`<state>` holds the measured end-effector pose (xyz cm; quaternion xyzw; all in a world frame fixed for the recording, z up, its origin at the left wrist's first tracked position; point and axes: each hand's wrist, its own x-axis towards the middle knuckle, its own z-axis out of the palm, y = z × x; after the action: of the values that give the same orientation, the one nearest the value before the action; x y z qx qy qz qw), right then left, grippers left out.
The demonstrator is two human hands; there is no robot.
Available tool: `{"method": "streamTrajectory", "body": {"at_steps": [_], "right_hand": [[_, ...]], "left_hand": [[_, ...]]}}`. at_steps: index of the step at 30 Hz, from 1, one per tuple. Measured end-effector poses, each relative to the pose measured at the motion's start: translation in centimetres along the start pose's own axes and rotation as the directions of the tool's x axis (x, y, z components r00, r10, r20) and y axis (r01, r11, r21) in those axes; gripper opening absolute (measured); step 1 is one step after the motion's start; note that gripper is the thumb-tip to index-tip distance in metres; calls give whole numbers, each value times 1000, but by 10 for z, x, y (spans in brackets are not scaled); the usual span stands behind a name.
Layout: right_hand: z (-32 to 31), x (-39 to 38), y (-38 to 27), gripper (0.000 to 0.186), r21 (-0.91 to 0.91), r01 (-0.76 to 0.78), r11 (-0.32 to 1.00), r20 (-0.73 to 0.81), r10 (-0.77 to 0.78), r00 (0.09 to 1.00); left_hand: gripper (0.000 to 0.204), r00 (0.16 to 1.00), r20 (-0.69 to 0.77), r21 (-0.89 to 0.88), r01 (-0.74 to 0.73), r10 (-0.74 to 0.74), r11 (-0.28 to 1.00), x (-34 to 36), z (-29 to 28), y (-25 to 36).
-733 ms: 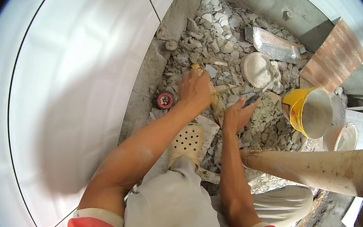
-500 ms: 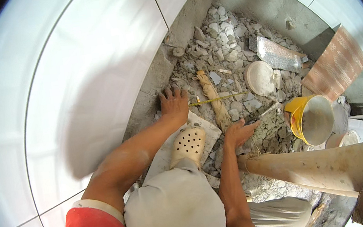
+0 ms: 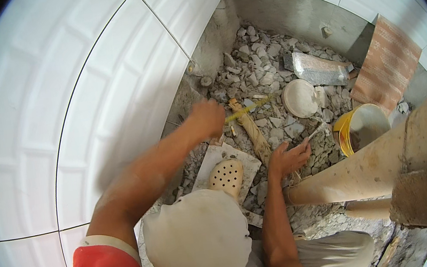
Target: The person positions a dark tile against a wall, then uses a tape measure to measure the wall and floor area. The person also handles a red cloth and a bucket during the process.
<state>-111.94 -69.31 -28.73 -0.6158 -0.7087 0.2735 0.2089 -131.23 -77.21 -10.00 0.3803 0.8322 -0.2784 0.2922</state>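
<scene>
My left hand (image 3: 208, 119), fingers curled, is raised over the rubble beside the left wall. A yellow tape measure blade (image 3: 243, 111), blurred, runs from it to the right across a piece of wood (image 3: 251, 131); the grip itself is hidden. My right hand (image 3: 289, 159) hovers low over the rubble with its fingers stretched out. Near its fingertips lies a thin pale stick (image 3: 317, 131). Between my arms, my beige clog (image 3: 226, 177) rests on a dusty pale slab (image 3: 248, 164).
Broken rubble (image 3: 259, 67) fills the corner between tiled walls (image 3: 109, 93). A round pale lid (image 3: 300, 98), a metal trough-shaped piece (image 3: 319, 68) and a brownish panel (image 3: 387, 65) lie beyond. To the right are a yellow bucket (image 3: 345, 134) and a large dusty beam (image 3: 362, 183).
My left hand has lifted from lying spread near the wall and curled its fingers. The tape blade now slants upward. My right hand's fingers have spread a little, and the view has shifted.
</scene>
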Motion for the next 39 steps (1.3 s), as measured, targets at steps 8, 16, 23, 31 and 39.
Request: {"method": "streamTrajectory", "body": {"at_steps": [8, 16, 23, 31, 39], "right_hand": [[-5, 5, 2, 55, 146, -29, 989, 51, 21, 998], [-10, 18, 12, 45, 210, 59, 976, 29, -67, 997], [-19, 18, 9, 41, 216, 50, 975, 41, -60, 997], [-19, 29, 15, 40, 176, 39, 984, 53, -49, 997], [-21, 31, 13, 39, 180, 5, 984, 83, -20, 996]], "left_hand": [[30, 998, -52, 281, 42, -28, 959, -1, -189, -10], [11, 706, -433, 854, 124, 560, 505, 48, -234, -76], [15, 788, -389, 879, 162, 477, 449, 84, -232, -87], [16, 833, -352, 881, 141, 426, 452, 102, -213, -76], [15, 848, -349, 883, 156, 398, 443, 117, -211, -71]]}}
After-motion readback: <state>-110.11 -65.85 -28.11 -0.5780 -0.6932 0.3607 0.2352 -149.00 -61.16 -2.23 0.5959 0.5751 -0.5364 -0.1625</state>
